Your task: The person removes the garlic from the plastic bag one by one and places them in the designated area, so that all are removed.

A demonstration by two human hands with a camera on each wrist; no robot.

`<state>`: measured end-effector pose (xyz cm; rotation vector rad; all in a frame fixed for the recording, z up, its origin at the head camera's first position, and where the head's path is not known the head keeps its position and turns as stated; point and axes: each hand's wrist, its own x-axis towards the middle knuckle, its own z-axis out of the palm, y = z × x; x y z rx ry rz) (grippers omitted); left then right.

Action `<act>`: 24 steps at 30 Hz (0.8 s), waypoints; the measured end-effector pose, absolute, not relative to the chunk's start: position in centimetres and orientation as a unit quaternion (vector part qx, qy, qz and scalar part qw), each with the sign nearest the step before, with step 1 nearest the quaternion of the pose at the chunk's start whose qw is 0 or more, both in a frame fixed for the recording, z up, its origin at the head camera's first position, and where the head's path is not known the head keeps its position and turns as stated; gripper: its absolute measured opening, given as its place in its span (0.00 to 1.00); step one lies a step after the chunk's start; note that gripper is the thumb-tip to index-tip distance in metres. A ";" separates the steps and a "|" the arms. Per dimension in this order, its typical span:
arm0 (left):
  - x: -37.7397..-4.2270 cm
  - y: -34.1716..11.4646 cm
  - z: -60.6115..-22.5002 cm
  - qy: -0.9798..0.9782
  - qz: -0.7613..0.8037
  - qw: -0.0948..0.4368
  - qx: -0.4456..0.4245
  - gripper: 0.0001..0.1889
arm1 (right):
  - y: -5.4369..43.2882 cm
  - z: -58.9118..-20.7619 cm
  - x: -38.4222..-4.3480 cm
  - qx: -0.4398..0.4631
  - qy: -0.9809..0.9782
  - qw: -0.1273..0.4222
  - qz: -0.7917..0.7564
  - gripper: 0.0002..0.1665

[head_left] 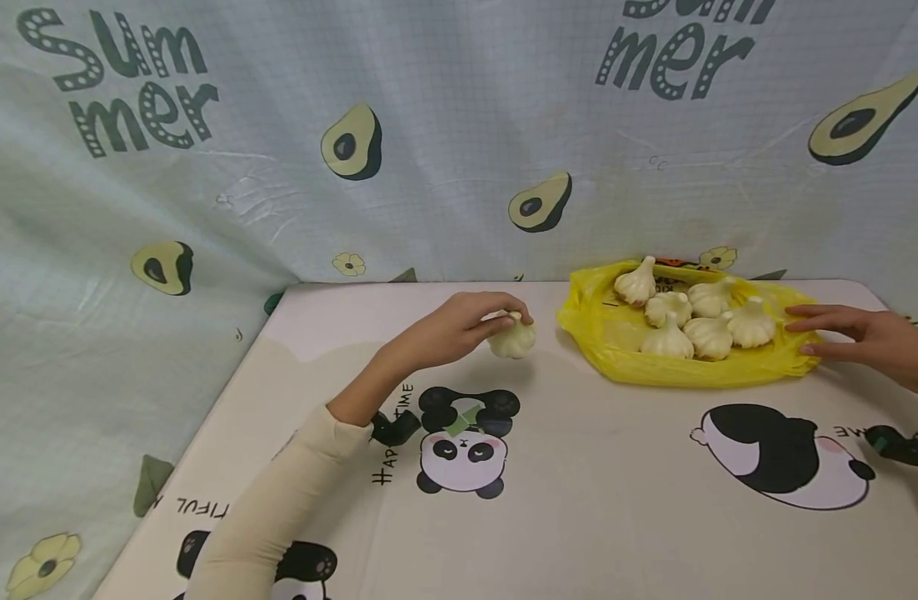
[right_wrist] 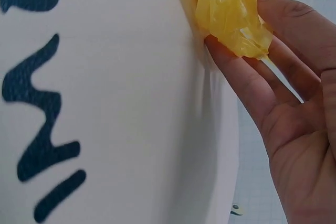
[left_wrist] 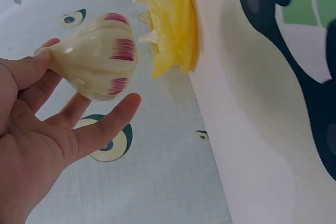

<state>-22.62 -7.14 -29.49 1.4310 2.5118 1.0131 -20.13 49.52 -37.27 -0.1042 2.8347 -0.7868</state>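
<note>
My left hand pinches a garlic bulb by its stem, a little above the table and left of the yellow bag. In the left wrist view, purple streaks mark the rounded base of this garlic bulb. Several more garlic bulbs lie in the spread-out yellow plastic bag at the back of the table. My right hand touches the bag's right edge with extended fingers. In the right wrist view, the crumpled bag edge lies between the thumb and fingers of that hand.
A pale cloth printed with pandas and lettering covers the table. Behind it hangs a light curtain with avocado prints, close to the bag's back edge. The table's left edge runs diagonally on the left.
</note>
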 end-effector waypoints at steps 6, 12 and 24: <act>-22.6 -8.4 -30.2 0.828 0.356 0.030 0.433 0.10 | 49.3 -37.2 -19.9 -0.039 0.958 0.100 -0.266 0.38; -22.6 -9.7 -30.8 0.833 0.379 0.028 0.401 0.10 | 49.2 -37.2 -19.8 -0.041 0.958 0.106 -0.263 0.38; -23.2 -12.3 -31.8 0.817 0.428 -0.016 0.386 0.13 | 48.9 -37.0 -19.6 -0.040 0.958 0.107 -0.263 0.37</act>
